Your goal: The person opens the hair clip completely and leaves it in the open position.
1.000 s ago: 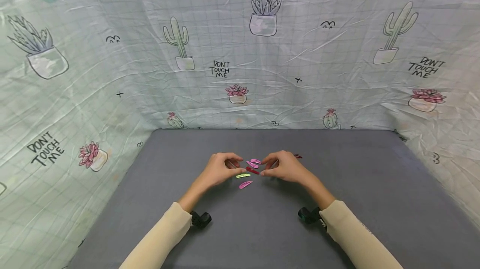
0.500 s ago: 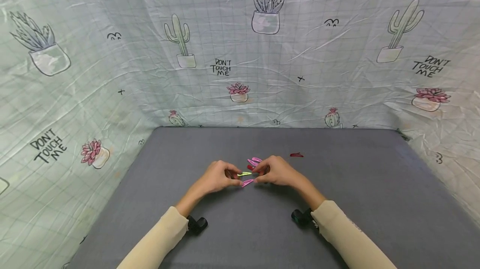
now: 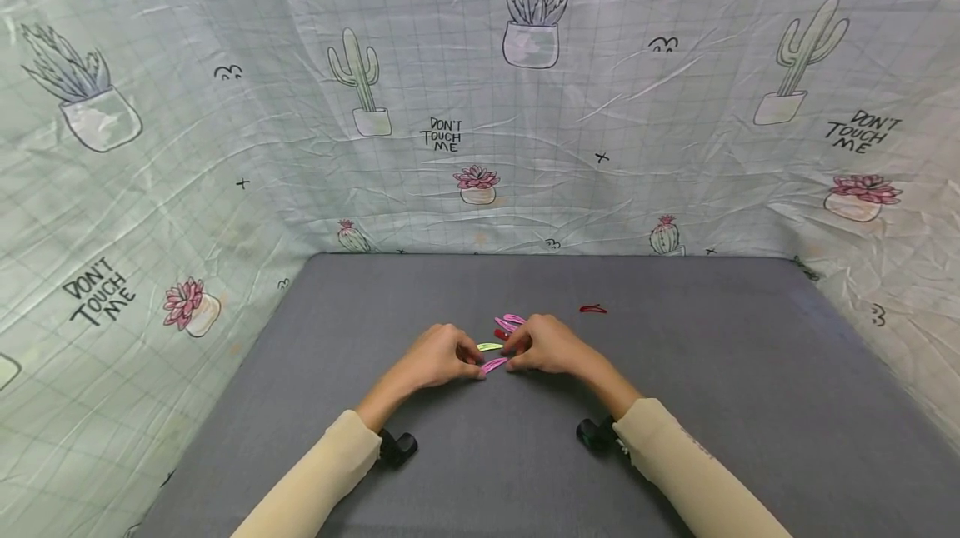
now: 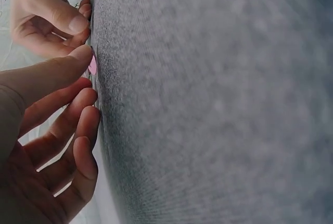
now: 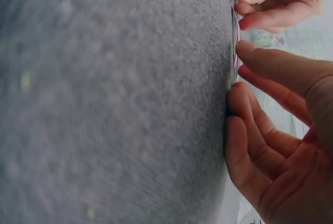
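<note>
On the grey table a pink hair clip [image 3: 494, 365] lies flat between my two hands. My left hand [image 3: 438, 355] is at its left end, thumb tip against or very near it. My right hand [image 3: 551, 345] is at the other end in the same way. In both wrist views a gap shows between thumb and forefinger, and the other fingers are loosely bent. Just behind lies a yellow-green hair clip [image 3: 490, 347], close to both forefingers. Farther back are a red hair clip [image 3: 500, 334], partly hidden by my right hand, and pink hair clips [image 3: 510, 321].
Another red hair clip [image 3: 593, 309] lies apart, behind and right of my right hand. The grey tabletop [image 3: 480, 471] reaches back to a printed curtain [image 3: 480, 105], which also hangs along both sides. A black camera is worn on each wrist.
Both hands have come nearer to me, from the red clip to the front pink clip. Over the last half second they have barely moved, and the clips look unmoved.
</note>
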Available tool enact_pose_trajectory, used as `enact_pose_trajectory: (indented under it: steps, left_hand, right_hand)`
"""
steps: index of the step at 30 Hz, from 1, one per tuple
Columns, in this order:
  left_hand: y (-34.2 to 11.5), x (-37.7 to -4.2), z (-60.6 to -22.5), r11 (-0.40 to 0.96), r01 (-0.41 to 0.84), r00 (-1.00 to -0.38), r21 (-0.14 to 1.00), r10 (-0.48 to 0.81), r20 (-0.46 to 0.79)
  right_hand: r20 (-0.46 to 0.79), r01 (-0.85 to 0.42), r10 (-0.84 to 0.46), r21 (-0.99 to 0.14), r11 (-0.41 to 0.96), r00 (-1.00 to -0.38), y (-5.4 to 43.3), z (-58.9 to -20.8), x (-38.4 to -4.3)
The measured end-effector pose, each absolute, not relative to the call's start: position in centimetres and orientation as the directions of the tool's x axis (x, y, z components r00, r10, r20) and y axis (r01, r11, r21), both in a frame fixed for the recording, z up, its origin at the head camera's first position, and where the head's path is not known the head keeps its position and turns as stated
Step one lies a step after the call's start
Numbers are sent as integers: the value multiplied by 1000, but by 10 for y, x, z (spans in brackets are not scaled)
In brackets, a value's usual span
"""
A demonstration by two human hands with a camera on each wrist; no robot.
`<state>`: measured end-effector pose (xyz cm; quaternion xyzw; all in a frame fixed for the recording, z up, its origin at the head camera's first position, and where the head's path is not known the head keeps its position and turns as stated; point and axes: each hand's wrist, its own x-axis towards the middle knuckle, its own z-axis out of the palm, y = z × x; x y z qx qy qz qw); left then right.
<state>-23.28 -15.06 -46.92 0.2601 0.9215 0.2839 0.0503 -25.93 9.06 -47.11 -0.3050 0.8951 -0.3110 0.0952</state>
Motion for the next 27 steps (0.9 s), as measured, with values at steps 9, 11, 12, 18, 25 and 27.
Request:
enact_pose_trajectory:
  steps: [9, 11, 12, 18, 25, 27]
  left_hand:
    - [-147, -235, -471, 714, 448, -864, 538, 501, 55]
    - [-146, -235, -471, 716, 449, -864, 534, 500, 56]
    - [-146, -235, -472, 718, 451, -864, 530, 500, 57]
    - [-144, -233, -473, 723, 453, -864, 522, 500, 57]
    - [-142, -230, -472, 722, 458, -863, 519, 501, 64]
    - [-141, -231, -472, 721, 462, -862, 516, 503, 68]
  right_hand:
    - [45, -508, -600, -586, 632, -798, 85, -474, -260]
    - [49, -509, -604, -596, 622, -795, 84, -474, -259]
    - [48, -506, -606, -604, 616, -794, 84, -474, -259]
    - [45, -503, -612, -620, 602, -789, 83, -474, -257]
    - [60, -519, -612, -601, 608, -788, 84, -475, -254]
    - [60, -518, -611, -599, 611, -790, 84, -476, -254]
